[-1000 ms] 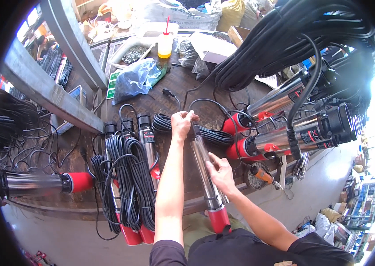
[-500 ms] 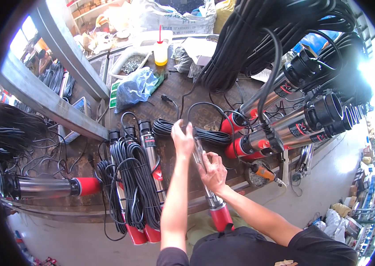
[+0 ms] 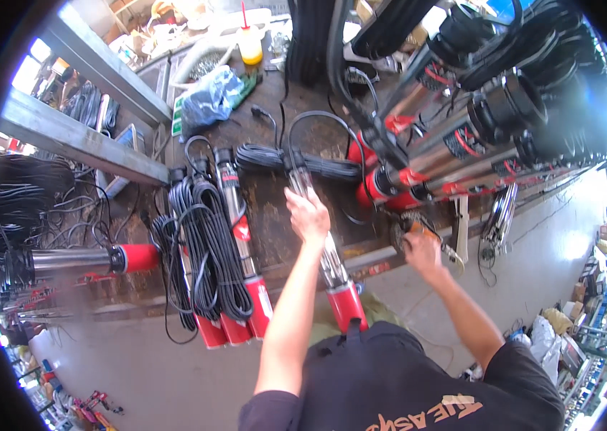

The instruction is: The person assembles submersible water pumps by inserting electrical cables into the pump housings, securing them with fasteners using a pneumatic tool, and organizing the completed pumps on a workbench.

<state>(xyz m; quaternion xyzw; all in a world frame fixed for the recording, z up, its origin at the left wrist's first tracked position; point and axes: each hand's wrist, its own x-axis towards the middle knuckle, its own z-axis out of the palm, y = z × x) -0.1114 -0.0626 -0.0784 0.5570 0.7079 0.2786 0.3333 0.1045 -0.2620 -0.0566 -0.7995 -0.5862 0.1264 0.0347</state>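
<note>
A person's left hand is closing around a slim steel pump with a red end cap, lying across the worktop and overhanging its near edge. The right hand is gripping a small orange-handled tool at the near edge. A blue plastic bag is lying over a flat green package toward the far edge, beside a yellow squeeze bottle with a red nozzle.
</note>
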